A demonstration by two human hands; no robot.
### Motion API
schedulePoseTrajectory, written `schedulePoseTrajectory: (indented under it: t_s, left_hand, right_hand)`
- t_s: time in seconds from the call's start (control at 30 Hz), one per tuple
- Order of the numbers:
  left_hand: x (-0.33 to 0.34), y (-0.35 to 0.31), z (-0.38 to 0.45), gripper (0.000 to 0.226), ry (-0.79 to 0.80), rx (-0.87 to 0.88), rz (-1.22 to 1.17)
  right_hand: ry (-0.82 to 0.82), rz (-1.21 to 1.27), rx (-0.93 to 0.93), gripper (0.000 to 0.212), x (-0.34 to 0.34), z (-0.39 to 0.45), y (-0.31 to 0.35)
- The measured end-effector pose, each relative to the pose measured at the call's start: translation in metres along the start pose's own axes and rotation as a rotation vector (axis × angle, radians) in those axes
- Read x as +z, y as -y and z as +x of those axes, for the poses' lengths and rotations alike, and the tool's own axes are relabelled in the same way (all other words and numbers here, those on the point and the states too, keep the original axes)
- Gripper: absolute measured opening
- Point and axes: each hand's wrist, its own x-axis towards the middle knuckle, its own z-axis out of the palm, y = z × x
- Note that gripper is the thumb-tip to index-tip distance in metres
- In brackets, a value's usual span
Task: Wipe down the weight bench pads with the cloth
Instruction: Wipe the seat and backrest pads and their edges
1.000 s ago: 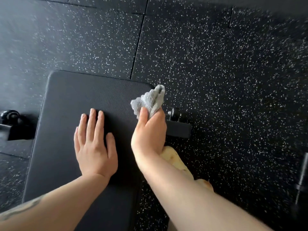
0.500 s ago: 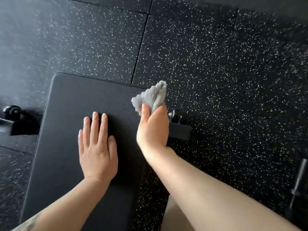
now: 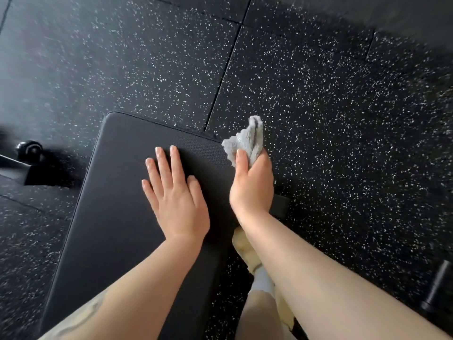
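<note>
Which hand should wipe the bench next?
Probably the right hand: it grips the crumpled grey cloth at the right edge of the black padded bench pad. The left hand lies flat on the pad, holding nothing.

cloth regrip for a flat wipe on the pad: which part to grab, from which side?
Judgement: take the loose bunched end of the cloth that sticks out above the right hand, coming from the bench pad side. The left hand lies flat there, nearest, while the lower part is wrapped in the fingers.

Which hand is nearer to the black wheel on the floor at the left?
Left. The left hand lies flat on the bench pad, closer to the wheel; the right hand grips the cloth at the pad's far side.
</note>
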Motion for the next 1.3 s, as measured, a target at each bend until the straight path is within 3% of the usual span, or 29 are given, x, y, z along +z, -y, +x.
schedulePoseTrajectory:
  t_s: [0.13,0.23,0.33,0.47,0.6,0.7,0.8,0.87,0.97,1.07,1.3]
  left_hand:
    - [0.005,-0.008,0.002,0.062,-0.055,-0.052,0.003]
    - [0.008,-0.011,0.002,0.062,-0.097,-0.070,0.031]
    - [0.008,-0.015,0.006,0.059,-0.120,-0.102,0.013]
    - [0.009,-0.031,0.022,0.057,-0.136,-0.215,-0.013]
    - [0.011,-0.045,0.038,0.058,-0.144,-0.289,-0.036]
    - [0.007,-0.039,0.050,0.056,-0.165,-0.317,-0.069]
    - [-0.002,-0.024,0.070,0.054,-0.259,-0.494,-0.112]
    - [-0.002,-0.020,0.079,0.055,-0.307,-0.610,-0.076]
    - [0.002,-0.026,0.084,0.056,-0.369,-0.649,-0.038]
    - [0.002,-0.027,0.083,0.059,-0.375,-0.657,-0.011]
    - [0.003,-0.027,0.083,0.058,-0.389,-0.662,0.018]
  right_hand:
    - [-0.019,0.136,-0.031,0.053,0.007,-0.060,-0.033]
    - [0.122,0.224,0.067,0.060,0.013,-0.108,-0.060]
    - [0.091,0.101,0.093,0.067,0.010,-0.087,-0.051]
    - [0.058,-0.081,-0.094,0.059,-0.004,-0.014,-0.006]
    - [0.334,-0.345,-0.342,0.043,-0.025,0.039,0.013]
    - [0.430,-0.306,-0.376,0.039,-0.043,0.033,0.005]
    - [0.492,-0.297,-0.333,0.042,-0.049,0.022,0.004]
    - [0.584,-0.473,-0.372,0.039,-0.047,0.035,0.016]
    - [0.769,-0.681,-0.537,0.024,-0.025,0.061,0.056]
    - [0.885,-0.712,-0.690,0.030,-0.001,0.064,0.077]
    - [0.976,-0.662,-0.651,0.050,-0.042,0.080,0.051]
